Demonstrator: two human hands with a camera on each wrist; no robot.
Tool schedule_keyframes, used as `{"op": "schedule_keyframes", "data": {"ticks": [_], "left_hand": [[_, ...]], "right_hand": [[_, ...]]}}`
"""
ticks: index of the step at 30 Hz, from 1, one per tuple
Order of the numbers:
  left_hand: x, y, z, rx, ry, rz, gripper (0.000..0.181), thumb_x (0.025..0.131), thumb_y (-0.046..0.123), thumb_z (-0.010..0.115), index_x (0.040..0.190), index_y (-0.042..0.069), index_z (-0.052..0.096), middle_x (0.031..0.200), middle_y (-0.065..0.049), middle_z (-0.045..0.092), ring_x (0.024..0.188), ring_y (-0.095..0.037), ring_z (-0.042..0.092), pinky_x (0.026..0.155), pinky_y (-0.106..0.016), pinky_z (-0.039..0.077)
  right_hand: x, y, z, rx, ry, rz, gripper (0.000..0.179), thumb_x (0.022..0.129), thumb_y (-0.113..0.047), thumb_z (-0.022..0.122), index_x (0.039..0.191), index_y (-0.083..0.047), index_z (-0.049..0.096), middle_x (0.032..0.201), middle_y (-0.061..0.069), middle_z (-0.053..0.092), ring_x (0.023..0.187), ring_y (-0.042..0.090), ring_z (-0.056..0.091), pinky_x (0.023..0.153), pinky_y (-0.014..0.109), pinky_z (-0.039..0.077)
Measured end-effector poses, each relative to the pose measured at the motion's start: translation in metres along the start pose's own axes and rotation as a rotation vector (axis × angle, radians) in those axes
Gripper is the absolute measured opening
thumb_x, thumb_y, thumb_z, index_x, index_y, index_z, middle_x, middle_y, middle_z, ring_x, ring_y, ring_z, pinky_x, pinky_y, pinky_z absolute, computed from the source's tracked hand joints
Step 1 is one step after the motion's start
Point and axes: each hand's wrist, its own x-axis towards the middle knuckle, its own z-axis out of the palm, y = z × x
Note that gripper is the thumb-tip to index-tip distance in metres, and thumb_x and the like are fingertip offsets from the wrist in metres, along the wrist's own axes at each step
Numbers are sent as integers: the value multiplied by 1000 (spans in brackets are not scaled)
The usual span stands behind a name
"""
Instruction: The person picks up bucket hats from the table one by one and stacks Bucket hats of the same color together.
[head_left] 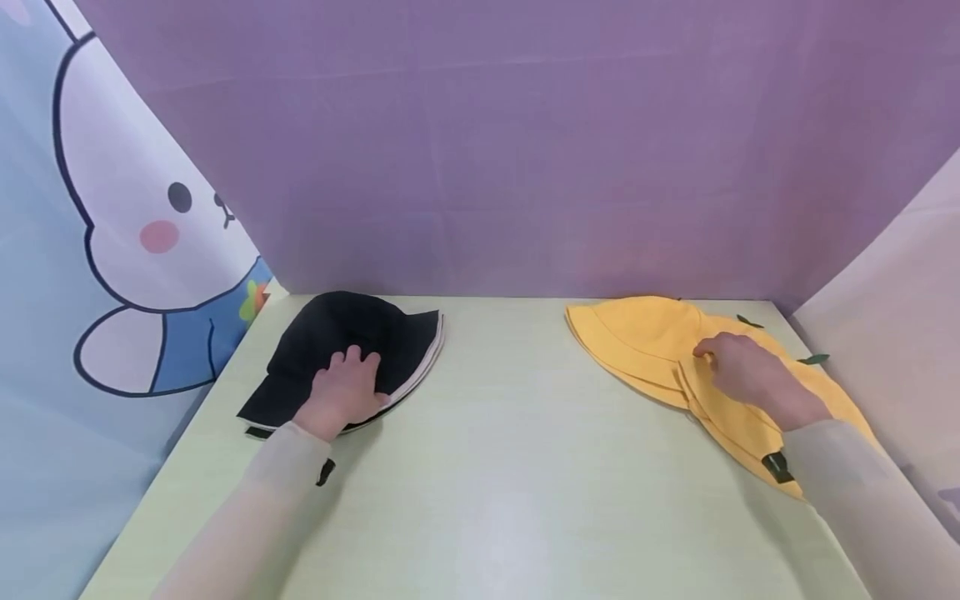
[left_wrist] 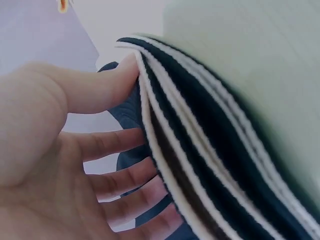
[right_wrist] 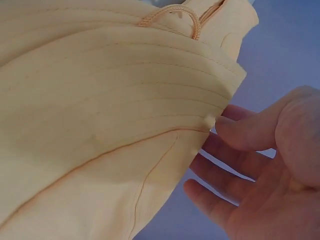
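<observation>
Now, from the head view, a pale green table [head_left: 487, 492] has hats on both sides. Some black hats [head_left: 330, 325] sit in a pile near the back, on the left. The left hand [head_left: 345, 390] rests on this pile, with its fingers spread on top and its thumb by the white edge. Some yellow hats [head_left: 637, 333] lie over each other on the right, with little green leaves [head_left: 813, 359] sticking up. The right hand [head_left: 750, 375] pinches the brim of one yellow hat [head_left: 723, 408]. A purple cloth [head_left: 510, 150] hangs behind the table, and a big bunny picture [head_left: 150, 175] is on the left.

From the left wrist view, the thumb is apart from the fingers. Its tip touches the top black brim, and the fingertips touch the hat too. Many white edges show, one below another.

From the right wrist view, the thumb is in front of the yellow brim and the fingers are behind it, together on the cloth. A small cord loop [right_wrist: 196, 30] shows near the top.
</observation>
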Motion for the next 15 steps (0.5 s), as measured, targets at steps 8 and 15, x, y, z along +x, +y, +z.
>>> {"op": "schedule_keyframes", "data": {"ticks": [8,15], "left_hand": [[8,-17,-4,-37,14,-63,69,94,31,71,145,-6,43,139,-34,40,121,-53,41,92,-67,42],[15,-32,2,-23,42,-88,63,96,28,67,143,-7,44,138,-36,39,120,-54,40,93,-69,41]], "right_hand": [[0,2,1,-4,16,14,18,90,4,61,107,4,67,101,21,63,92,39,61,83,60,50],[-7,1,-5,5,47,-25,13,90,4,60,101,4,67,97,18,66,92,40,63,84,60,49]]}}
